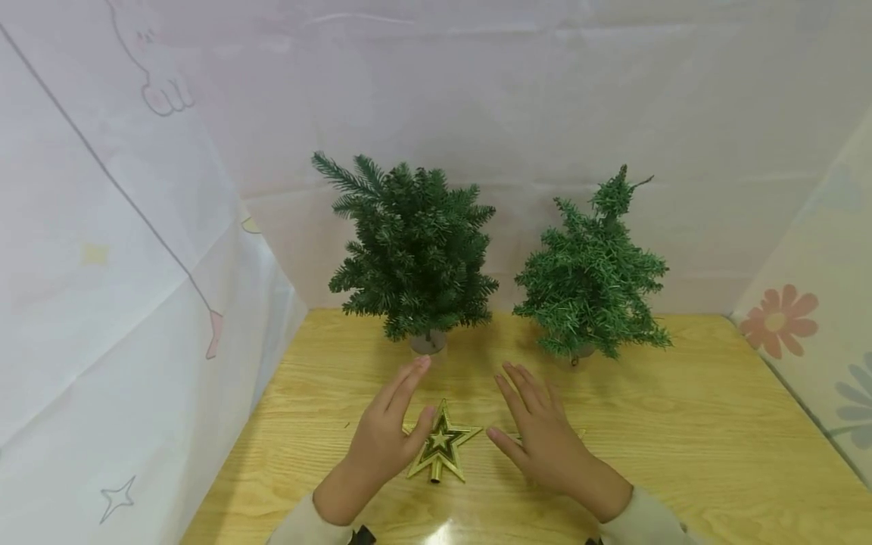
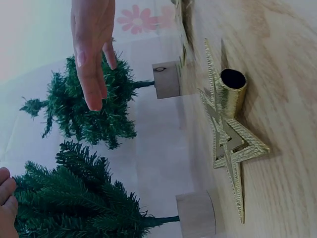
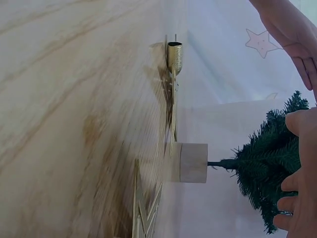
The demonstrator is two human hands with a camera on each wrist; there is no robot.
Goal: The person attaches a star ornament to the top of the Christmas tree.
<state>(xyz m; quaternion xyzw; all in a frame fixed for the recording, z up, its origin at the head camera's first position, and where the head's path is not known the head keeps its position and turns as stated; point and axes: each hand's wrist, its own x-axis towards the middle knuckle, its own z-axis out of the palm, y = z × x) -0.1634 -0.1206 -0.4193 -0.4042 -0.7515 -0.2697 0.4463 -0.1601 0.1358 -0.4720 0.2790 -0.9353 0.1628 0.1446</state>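
You have open table on both sides. Two little trees stand at the back, blocking the way there, with a gap between them. A gold star lies between your hands.

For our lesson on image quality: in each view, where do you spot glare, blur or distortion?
Head view: a bright glare patch on the wooden table near the bottom edge, walls bowed by the wide lens. Left wrist view: sharp on the gold star, scene turned sideways. Right wrist view: the table grain is smeared and soft, and the right hand is blurred at the edge.
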